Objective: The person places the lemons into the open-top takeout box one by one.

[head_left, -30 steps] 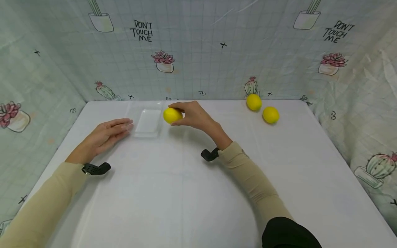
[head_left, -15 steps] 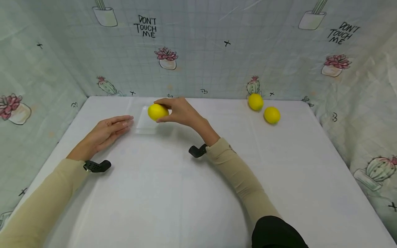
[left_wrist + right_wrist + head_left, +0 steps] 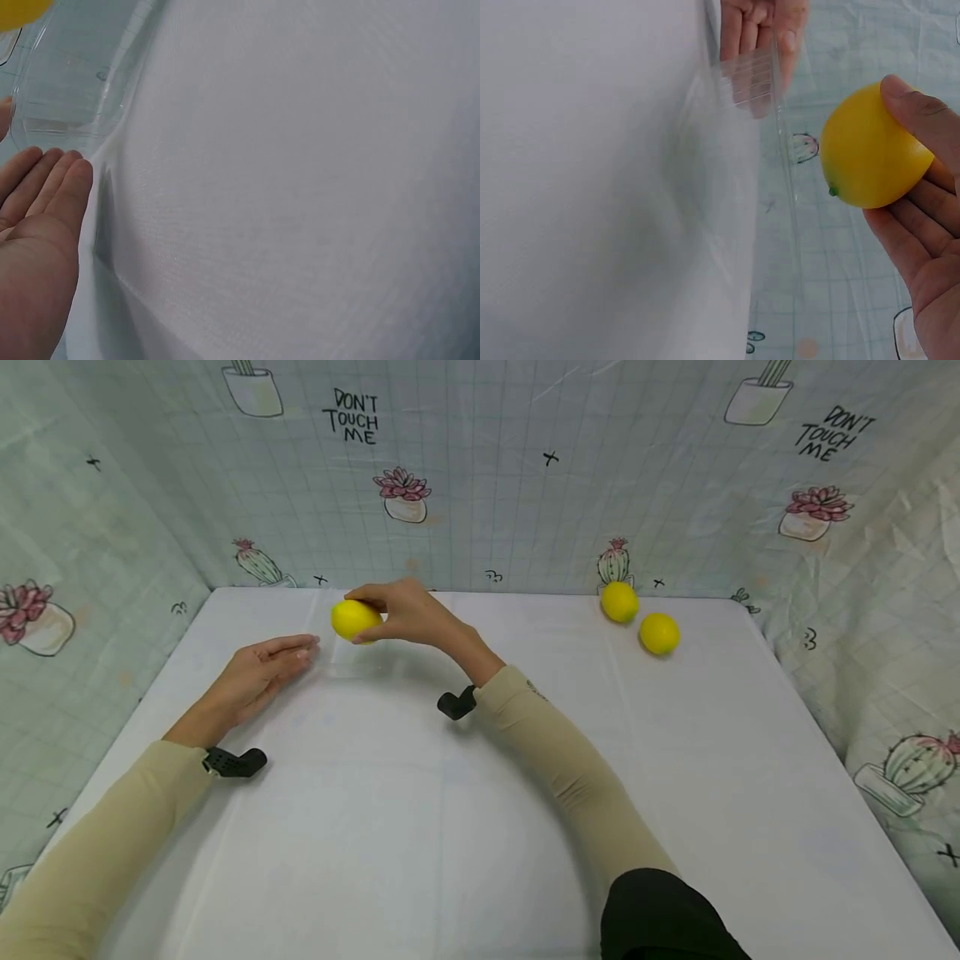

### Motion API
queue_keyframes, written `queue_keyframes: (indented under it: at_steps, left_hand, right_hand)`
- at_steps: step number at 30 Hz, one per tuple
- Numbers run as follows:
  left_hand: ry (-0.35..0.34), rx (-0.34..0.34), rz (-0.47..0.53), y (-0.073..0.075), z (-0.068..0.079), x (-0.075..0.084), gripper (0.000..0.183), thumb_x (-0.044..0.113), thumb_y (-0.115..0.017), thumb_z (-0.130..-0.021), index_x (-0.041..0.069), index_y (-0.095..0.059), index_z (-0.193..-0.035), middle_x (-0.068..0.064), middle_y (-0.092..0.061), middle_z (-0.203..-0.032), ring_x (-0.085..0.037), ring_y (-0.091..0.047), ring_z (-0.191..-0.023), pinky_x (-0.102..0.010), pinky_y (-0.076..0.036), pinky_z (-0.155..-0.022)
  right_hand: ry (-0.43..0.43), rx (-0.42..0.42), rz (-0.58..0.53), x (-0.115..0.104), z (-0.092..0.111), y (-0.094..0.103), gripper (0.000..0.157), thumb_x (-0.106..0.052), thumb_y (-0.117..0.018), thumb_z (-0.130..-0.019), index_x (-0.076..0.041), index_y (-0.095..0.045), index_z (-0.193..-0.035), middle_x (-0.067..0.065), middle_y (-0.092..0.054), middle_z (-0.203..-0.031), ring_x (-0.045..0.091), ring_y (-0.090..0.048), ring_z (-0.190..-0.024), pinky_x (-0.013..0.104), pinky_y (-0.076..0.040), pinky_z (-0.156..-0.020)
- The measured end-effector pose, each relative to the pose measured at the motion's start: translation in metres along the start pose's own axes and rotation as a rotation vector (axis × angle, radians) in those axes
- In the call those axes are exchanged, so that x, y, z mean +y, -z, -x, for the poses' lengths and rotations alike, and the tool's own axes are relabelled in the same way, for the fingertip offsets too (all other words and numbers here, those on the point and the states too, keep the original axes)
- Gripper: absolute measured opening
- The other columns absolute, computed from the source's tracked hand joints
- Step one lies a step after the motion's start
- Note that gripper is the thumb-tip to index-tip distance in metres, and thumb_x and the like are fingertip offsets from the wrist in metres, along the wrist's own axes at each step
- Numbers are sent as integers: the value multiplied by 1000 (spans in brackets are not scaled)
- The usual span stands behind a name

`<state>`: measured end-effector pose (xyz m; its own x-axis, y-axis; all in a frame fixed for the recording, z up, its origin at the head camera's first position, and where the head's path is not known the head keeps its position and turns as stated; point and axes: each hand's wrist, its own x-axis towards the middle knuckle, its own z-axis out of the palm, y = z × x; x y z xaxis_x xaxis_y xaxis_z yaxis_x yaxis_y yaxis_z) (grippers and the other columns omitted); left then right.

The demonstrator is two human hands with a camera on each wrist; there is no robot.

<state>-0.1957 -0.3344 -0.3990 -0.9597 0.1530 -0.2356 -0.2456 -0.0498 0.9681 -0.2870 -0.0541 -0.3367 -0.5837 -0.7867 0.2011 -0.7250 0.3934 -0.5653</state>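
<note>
My right hand (image 3: 420, 617) grips a yellow lemon (image 3: 354, 620) between thumb and fingers, over a clear plastic tray (image 3: 352, 667). In the right wrist view the lemon (image 3: 870, 150) shows a small green tip, and it is held above the tray's rim (image 3: 784, 142). My left hand (image 3: 258, 677) lies on its edge with straight fingers, the fingertips right at the tray's left side. The left wrist view shows that hand (image 3: 41, 240) beside the see-through tray wall (image 3: 67, 82). Part of the tray is hidden behind the lemon and right hand.
Two more lemons stand at the back right of the white table (image 3: 450, 827): one lemon (image 3: 619, 602) by the back edge, the other lemon (image 3: 659, 633) slightly nearer. A printed curtain (image 3: 480, 477) rises behind the table and along both sides.
My right hand has carried the lemon leftward, from the tray's right side to over the tray. My left hand has kept its place by the tray.
</note>
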Motion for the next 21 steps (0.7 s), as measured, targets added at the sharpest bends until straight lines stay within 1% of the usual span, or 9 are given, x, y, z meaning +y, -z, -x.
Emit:
queue_keyframes:
  at_steps: [4,8,11,15,19,21]
  left_hand:
    - [7,4,-4,1,0,-1,66,22,-65,-101,2,-35,-157,-9,-38,-160,-6,-49,-135,-24,-44,-111]
    - [-2,1,-1,1,1,-1,66,22,-65,-101,2,-35,-157,-9,-38,-160,-7,-49,-136,-25,-43,-112]
    - [0,-8,2,2,1,-2,66,21,-64,-101,1,-35,-157,-9,-38,-160,-7,-48,-137,-25,-42,-113]
    - [7,-21,14,3,0,-3,65,19,-63,-102,0,-33,-157,-9,-36,-161,-8,-45,-140,-25,-41,-114]
    - [4,-21,41,2,-2,-3,64,18,-63,-102,0,-35,-156,-9,-39,-160,-8,-47,-139,-25,-42,-113]
    - [8,-21,48,2,-2,-3,64,18,-64,-102,1,-35,-156,-9,-38,-160,-7,-48,-137,-24,-43,-112]
  right_hand:
    - [3,-42,45,-5,-20,-1,62,-41,-80,-89,-14,-60,-142,-2,-65,-135,8,-62,-107,12,-48,-94]
    - [23,-106,68,-3,-39,0,60,-42,-79,-90,-14,-62,-140,-3,-67,-130,9,-59,-101,13,-48,-89]
    - [21,-178,72,3,-51,1,58,-43,-78,-90,-14,-63,-138,-3,-68,-127,9,-58,-102,13,-47,-90]
    - [-9,-284,75,9,-63,3,58,-41,-80,-89,-12,-64,-137,-2,-68,-128,11,-60,-106,14,-48,-93]
    - [-53,-386,55,10,-76,7,57,-39,-82,-87,-13,-66,-135,-1,-69,-129,12,-61,-110,16,-50,-97]
    - [-95,-442,54,9,-81,8,57,-39,-83,-86,-14,-67,-135,-1,-68,-130,12,-60,-111,17,-49,-99]
